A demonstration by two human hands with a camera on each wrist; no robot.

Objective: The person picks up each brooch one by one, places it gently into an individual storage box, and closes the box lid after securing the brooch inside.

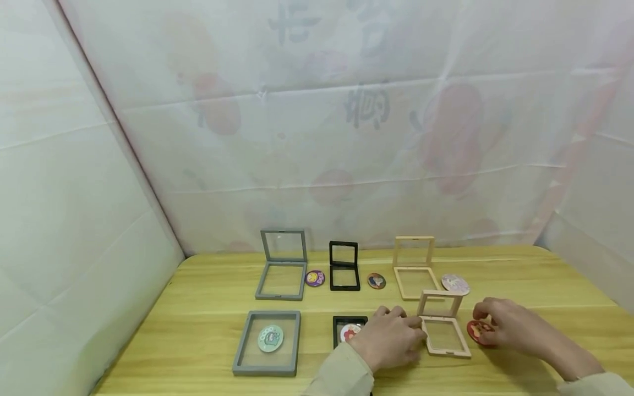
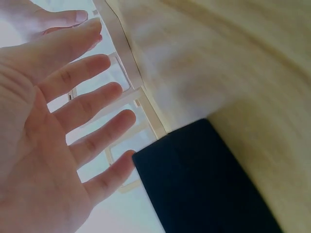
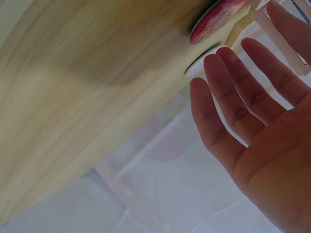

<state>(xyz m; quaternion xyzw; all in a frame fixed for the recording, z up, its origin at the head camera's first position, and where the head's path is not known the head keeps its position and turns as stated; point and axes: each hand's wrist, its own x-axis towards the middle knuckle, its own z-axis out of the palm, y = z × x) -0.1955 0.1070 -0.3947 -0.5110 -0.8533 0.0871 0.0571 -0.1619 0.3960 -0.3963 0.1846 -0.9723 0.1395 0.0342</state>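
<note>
My left hand [image 1: 393, 338] hovers between a small black frame [image 1: 342, 319] and a light pinkish-beige frame [image 1: 458, 355], whose lid is raised. In the left wrist view its fingers are spread and hold nothing; whether they touch the beige frame, I cannot tell. At the beige frame's right side, my right hand [image 1: 512, 325] is over a round red badge [image 1: 474, 330], partly covering it. The right wrist view shows those fingers loosely extended beside the red badge [image 3: 216, 22], not curled round it. A white badge with a red figure [image 1: 348, 331] lies in the black frame, partly hidden by my left hand.
Behind stand three opened frames: grey [image 1: 279, 297], black [image 1: 344, 288] and yellow-beige [image 1: 402, 286]. Beside them lie a purple badge [image 1: 315, 278], a dark multicolour badge [image 1: 376, 281] and a pale lilac badge [image 1: 455, 284]. A grey frame [image 1: 239, 352] at front left holds a green badge [image 1: 270, 338].
</note>
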